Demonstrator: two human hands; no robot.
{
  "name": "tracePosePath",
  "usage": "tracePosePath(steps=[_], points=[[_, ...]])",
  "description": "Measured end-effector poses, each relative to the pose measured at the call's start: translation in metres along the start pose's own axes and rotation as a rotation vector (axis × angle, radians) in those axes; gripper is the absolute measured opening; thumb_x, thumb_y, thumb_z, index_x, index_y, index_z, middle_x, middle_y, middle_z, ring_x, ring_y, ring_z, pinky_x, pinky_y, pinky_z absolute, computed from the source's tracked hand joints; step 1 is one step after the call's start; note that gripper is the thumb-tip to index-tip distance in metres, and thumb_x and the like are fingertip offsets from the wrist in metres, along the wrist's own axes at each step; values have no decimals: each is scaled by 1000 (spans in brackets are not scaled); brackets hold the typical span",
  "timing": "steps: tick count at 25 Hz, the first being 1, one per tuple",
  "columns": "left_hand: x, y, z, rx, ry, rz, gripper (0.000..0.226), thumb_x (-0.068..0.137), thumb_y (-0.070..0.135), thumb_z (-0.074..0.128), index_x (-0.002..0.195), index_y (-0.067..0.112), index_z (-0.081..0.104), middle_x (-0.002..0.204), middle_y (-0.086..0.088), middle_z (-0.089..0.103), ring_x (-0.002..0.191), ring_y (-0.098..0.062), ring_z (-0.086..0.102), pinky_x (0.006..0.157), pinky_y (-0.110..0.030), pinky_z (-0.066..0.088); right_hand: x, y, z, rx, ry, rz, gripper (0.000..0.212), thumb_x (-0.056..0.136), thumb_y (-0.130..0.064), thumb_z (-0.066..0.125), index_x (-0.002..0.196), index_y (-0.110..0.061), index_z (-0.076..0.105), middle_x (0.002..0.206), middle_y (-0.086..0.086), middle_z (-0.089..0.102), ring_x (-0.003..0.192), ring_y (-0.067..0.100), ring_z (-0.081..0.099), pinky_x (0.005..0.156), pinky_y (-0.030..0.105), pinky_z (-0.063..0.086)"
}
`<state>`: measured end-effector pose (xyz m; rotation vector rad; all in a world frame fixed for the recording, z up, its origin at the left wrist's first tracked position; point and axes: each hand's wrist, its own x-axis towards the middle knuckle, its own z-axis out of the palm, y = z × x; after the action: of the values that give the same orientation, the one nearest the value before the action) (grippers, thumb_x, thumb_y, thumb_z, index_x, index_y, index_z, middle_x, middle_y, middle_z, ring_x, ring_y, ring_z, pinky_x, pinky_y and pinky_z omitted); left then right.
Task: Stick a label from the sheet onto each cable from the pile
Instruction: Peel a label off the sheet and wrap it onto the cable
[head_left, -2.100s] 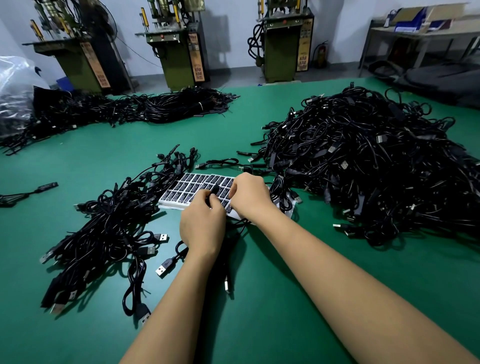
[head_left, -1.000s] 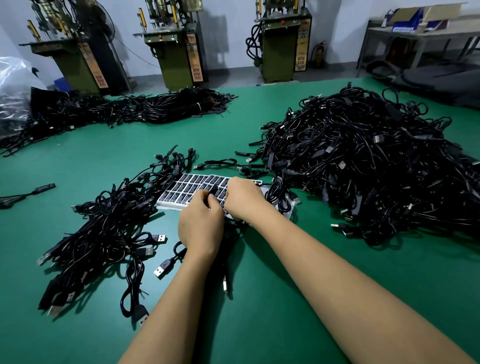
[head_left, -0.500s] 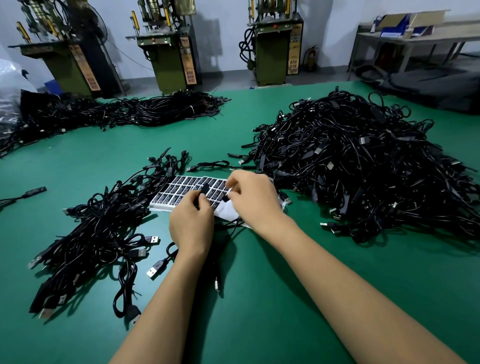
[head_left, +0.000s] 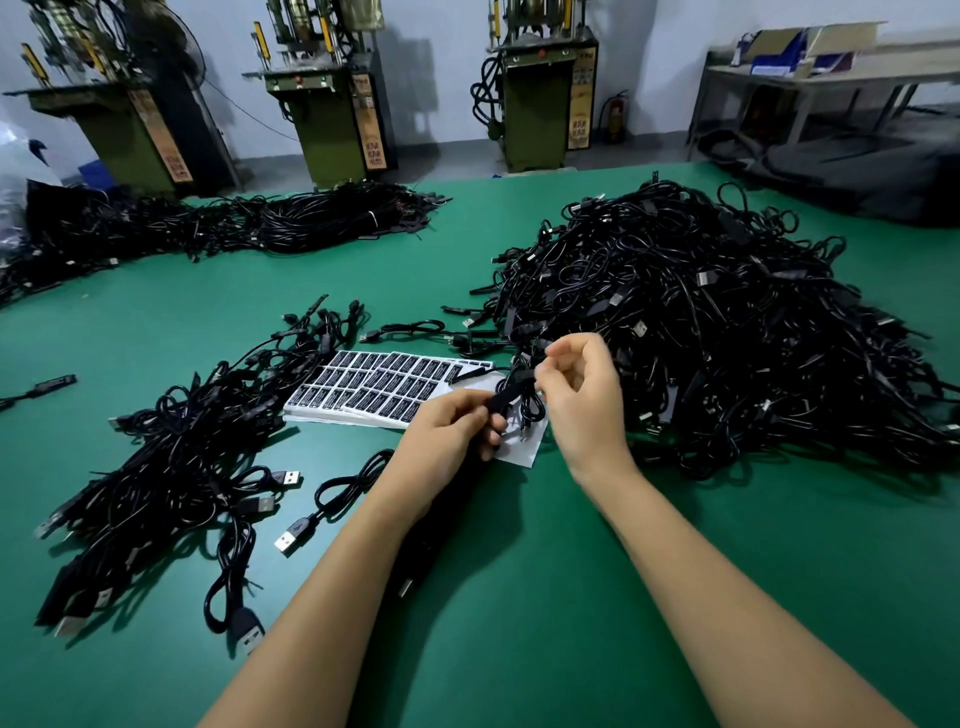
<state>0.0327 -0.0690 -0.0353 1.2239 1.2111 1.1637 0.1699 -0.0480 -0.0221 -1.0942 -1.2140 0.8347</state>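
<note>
The label sheet (head_left: 382, 387) lay on the green counter (head_left: 545, 597) just past the hands, its rows of black labels carrying pale print too small to read. Its near right corner showed bare white backing, partly covered by the hands. The left hand (head_left: 449, 434) gripped a black cable (head_left: 511, 395) over that corner, thumb and curled fingers closed round a thick moulded part of it. The right hand (head_left: 584, 397) hovered just beside it at 3 o'clock, fingers curled with thumb and forefinger drawn together; whether they pinched a label could not be told, since nothing showed clearly between the tips. The rest of the held cable dropped out of sight under the left forearm.

The big pile (head_left: 727, 332) of black cables rose at 2 o'clock from the hands, its right edge cut off by the frame. A smaller heap (head_left: 176, 467) of cables with USB plugs lay at 9 o'clock, touching the sheet's left edge. A long bundle (head_left: 249, 223) stretched along the counter's far side at 11 o'clock, its left end running out of frame.

Beyond the counter stood three green machines (head_left: 332, 119), each with an orange panel of writing down one side, illegible from here; their tops were cropped. A grey side table (head_left: 831, 78) at 1 o'clock carried an open cardboard box (head_left: 810, 44).
</note>
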Motion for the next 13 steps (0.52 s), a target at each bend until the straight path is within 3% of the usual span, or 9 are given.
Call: tracePosePath(steps=[4, 13], points=[[2, -2, -4, -40, 14, 22, 21, 99, 0, 44, 93, 4, 63, 69, -3, 66, 48, -9, 51, 50, -16, 43, -10, 9, 11, -18, -54, -54, 28, 85, 1, 59, 81, -25, 52, 74, -8, 55, 68, 1, 51, 69, 20, 45], [11, -6, -15, -182, -99, -56, 22, 98, -4, 40, 103, -7, 61, 68, -2, 62, 48, -5, 44, 43, -10, 33, -5, 18, 13, -149, -161, -68, 14, 88, -4, 59, 88, -16, 52, 75, -9, 54, 69, -5, 50, 65, 10, 40]])
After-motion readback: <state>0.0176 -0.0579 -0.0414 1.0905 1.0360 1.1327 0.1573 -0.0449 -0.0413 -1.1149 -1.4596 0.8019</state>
